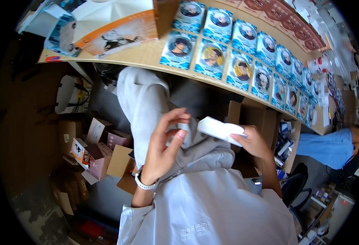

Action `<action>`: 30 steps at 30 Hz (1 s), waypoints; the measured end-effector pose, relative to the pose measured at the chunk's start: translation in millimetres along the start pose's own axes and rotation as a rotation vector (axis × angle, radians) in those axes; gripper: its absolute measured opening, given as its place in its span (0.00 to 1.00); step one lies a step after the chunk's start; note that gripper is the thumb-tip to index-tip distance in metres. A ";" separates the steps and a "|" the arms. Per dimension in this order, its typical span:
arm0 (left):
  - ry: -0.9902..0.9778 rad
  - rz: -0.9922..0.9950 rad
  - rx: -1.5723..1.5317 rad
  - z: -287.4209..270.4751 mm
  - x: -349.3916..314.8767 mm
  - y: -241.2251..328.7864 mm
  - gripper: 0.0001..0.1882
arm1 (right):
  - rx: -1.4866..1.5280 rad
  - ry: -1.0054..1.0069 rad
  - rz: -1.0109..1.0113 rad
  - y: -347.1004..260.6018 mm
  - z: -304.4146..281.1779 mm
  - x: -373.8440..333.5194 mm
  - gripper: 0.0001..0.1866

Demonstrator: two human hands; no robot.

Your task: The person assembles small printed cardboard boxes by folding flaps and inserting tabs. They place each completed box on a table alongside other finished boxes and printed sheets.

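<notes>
We see an open brown box (122,162) and a pink box (102,155) low down on our left, by the grey floor (110,198). We spot a white bag (67,98) with dark handles. On our right, we find a black chair (298,182) and somebody's blue jeans (326,149).

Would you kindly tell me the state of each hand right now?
Left hand: open, fingers loosely curved, apparently holding nothing.
Right hand: closed, holding a white folded paper piece by one end.
</notes>
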State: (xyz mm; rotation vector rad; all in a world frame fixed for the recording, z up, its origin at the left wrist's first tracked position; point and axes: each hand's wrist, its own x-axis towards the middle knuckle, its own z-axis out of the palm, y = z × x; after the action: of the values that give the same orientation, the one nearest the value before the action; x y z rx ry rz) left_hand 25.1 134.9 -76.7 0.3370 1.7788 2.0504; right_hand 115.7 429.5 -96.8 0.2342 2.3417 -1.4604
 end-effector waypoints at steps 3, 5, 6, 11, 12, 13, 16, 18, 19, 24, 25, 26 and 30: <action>0.043 -0.021 0.015 -14.8 2.0 -9.3 0.21 | -0.164 0.269 0.281 96.3 -23.4 -44.3 0.15; 0.142 -0.020 0.024 -31.1 -1.7 -13.7 0.19 | -0.294 0.331 0.366 159.8 -36.4 -67.1 0.16; 0.183 -0.011 0.025 -40.9 -2.7 -15.2 0.17 | -0.332 0.349 0.395 197.6 -35.8 -78.5 0.16; 0.569 0.007 0.013 -98.0 -37.6 -17.5 0.16 | -0.719 0.421 0.211 177.2 -7.5 -49.5 0.17; 0.645 0.014 0.015 -110.6 -44.7 -17.5 0.16 | -0.524 0.426 0.124 174.8 -0.8 -33.8 0.16; 0.716 0.053 -0.011 -125.7 -57.8 -23.7 0.16 | -0.420 0.366 0.084 139.7 10.6 -11.8 0.13; 0.901 0.117 -0.029 -158.6 -107.9 -32.7 0.16 | -0.361 0.272 -0.252 62.3 48.0 49.2 0.11; 1.099 0.063 0.028 -174.2 -147.4 -44.0 0.16 | -0.278 0.182 -0.411 0.0 80.8 79.7 0.12; 1.172 0.037 0.036 -175.5 -163.3 -51.3 0.15 | -0.297 0.117 -0.498 -26.4 92.0 91.3 0.12; 1.419 -0.167 0.125 -169.7 -268.4 -129.3 0.13 | -0.354 -0.256 -0.927 -115.6 170.0 141.5 0.15; 1.456 -0.234 0.140 -166.4 -285.5 -155.7 0.13 | -0.343 -0.331 -0.977 -127.7 188.7 144.9 0.15; 1.489 -0.300 0.165 -163.6 -300.3 -179.8 0.12 | -0.321 -0.399 -1.026 -136.6 206.9 146.7 0.16; 1.603 -0.624 -0.074 -154.6 -349.5 -314.7 0.11 | -0.351 -0.615 -1.159 -155.8 275.2 145.4 0.18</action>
State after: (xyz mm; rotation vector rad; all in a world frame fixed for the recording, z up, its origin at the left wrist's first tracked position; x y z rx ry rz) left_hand 313.7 -125.7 -383.1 -2.1059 1.9212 1.7925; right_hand -8.3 106.3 -133.2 -1.6346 2.1165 -1.1462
